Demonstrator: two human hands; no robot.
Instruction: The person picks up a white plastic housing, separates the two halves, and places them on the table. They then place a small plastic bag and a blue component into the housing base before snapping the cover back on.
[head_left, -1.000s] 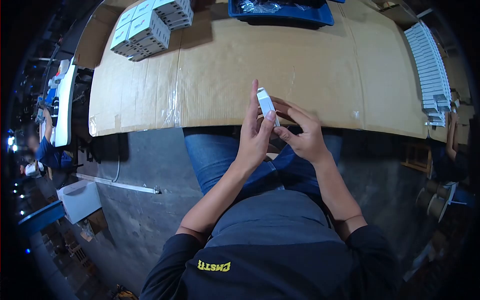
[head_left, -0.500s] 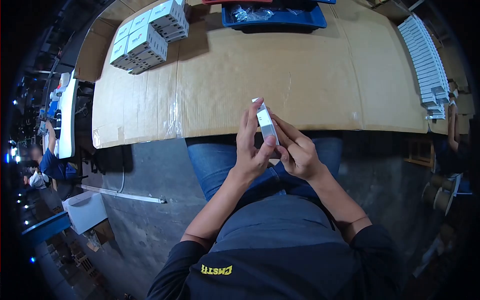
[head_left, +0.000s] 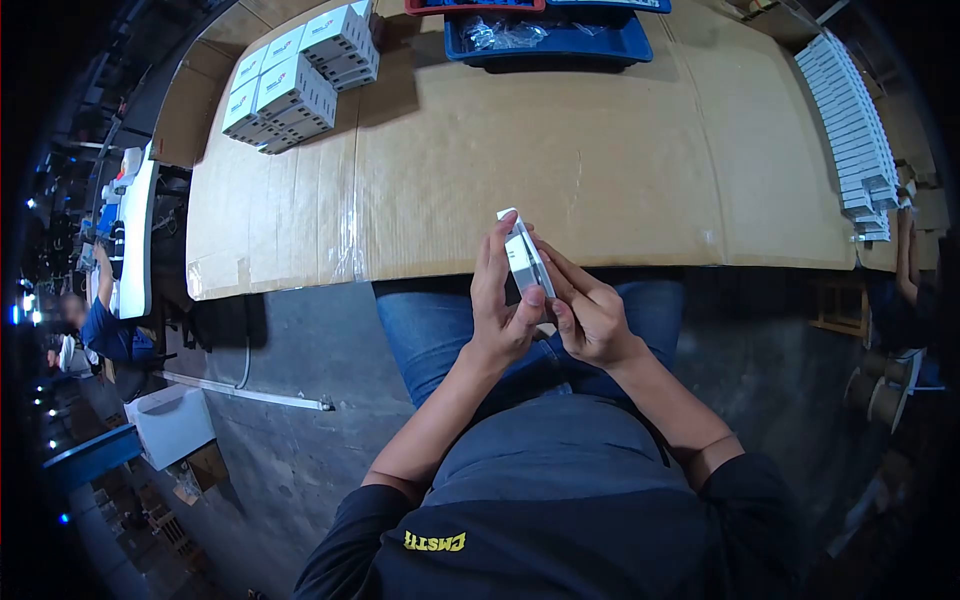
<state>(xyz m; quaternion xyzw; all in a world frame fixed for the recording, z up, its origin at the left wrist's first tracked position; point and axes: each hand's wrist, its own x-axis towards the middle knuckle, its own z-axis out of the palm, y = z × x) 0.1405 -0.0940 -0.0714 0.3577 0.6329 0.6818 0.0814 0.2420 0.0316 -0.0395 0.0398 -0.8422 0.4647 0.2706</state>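
A small white box (head_left: 520, 256) is held up on its narrow side just off the table's front edge, above my lap. My left hand (head_left: 499, 305) grips it from the left, with fingertips at its far end and the thumb at the near end. From the right, my right hand (head_left: 597, 318) has its fingers curled against the box. A dark gap shows along the box's right side, near those fingers. The far face of the box and part of my right fingers are hidden.
Stacked white boxes (head_left: 290, 85) stand at the table's back left. A blue tray (head_left: 600, 48) with clear plastic bags is at the back, beside a red one (head_left: 480, 7). A long white stack (head_left: 850, 130) lines the right edge. Another person (head_left: 110, 320) is far left.
The box has tilted slightly and come a little closer to me. A dark gap has appeared along its right side. My right thumb has shifted slightly toward me.
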